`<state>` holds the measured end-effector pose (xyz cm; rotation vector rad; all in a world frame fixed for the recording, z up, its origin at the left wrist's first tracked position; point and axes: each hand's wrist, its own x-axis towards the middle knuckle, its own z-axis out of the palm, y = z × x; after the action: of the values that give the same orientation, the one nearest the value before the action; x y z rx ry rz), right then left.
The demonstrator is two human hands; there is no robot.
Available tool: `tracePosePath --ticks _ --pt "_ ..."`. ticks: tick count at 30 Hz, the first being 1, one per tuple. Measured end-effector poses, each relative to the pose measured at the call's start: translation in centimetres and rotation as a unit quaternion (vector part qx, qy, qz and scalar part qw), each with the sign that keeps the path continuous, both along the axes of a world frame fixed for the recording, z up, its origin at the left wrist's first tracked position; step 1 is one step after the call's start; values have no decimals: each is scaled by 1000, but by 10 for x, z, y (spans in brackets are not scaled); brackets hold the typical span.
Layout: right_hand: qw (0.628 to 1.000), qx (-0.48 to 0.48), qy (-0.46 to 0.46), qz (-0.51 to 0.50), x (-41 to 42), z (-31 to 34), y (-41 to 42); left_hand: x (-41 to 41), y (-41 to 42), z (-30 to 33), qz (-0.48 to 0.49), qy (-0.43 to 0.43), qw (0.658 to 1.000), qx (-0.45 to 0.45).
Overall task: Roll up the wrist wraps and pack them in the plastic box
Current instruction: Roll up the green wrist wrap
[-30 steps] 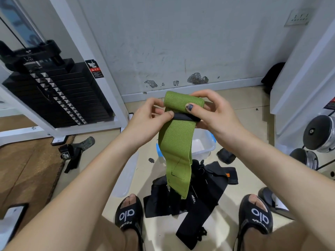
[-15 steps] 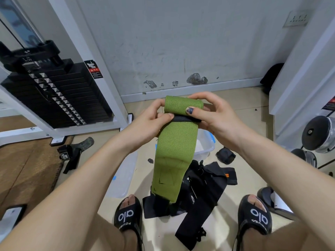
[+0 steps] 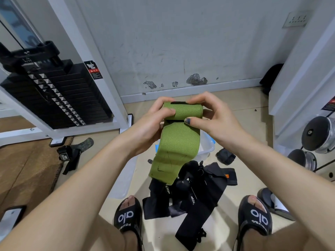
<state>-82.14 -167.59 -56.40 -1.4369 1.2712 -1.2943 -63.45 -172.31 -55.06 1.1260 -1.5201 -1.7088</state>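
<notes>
A green wrist wrap (image 3: 178, 142) is held in the air in front of me, its top end wound into a roll and its free tail hanging down. My left hand (image 3: 154, 127) grips the roll's left end, thumb on top. My right hand (image 3: 213, 118) pinches the right end, thumb on the front. Below, mostly hidden behind the wrap, a clear plastic box (image 3: 205, 148) with a blue clip stands on the floor. Several black wrist wraps (image 3: 192, 192) lie in a loose heap between my feet. One rolled black wrap (image 3: 225, 155) lies right of the box.
The box's clear lid (image 3: 125, 176) lies on the floor to the left. A black and camo wrap (image 3: 72, 154) lies near the weight stack machine (image 3: 54, 93). Dumbbells (image 3: 319, 134) sit at the right on a rack. My sandalled feet (image 3: 128, 216) flank the heap.
The roll has grown by about one turn and the hanging green tail has become shorter. Both hands have shifted their hold round the roll.
</notes>
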Motion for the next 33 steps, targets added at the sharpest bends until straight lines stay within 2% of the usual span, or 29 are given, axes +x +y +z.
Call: tracePosePath --ticks 3,6,8,12,15,21,26,33 --pt "999 39 -18 3 -1 1 -2 -1 0 -1 -10 17 1000 -4" --pt "984 135 -116 23 -1 4 -1 -1 -1 2 -12 19 999 -31" --pt "979 156 -132 17 0 6 0 0 -1 2 -10 11 998 -56" --pt "984 116 -135 -9 -2 2 -2 -1 -1 -1 -11 4 998 -70" --pt "987 81 -137 -11 -3 -2 -4 -5 0 -2 3 8 1000 -18" --pt "1000 -2 -17 -20 1 -6 -1 -6 1 -8 13 -20 999 39" --pt "999 -28 -21 -35 3 -7 0 -5 3 -7 0 -50 998 33" --pt "1000 -6 -24 -11 2 -5 -1 2 -3 -2 8 20 999 37"
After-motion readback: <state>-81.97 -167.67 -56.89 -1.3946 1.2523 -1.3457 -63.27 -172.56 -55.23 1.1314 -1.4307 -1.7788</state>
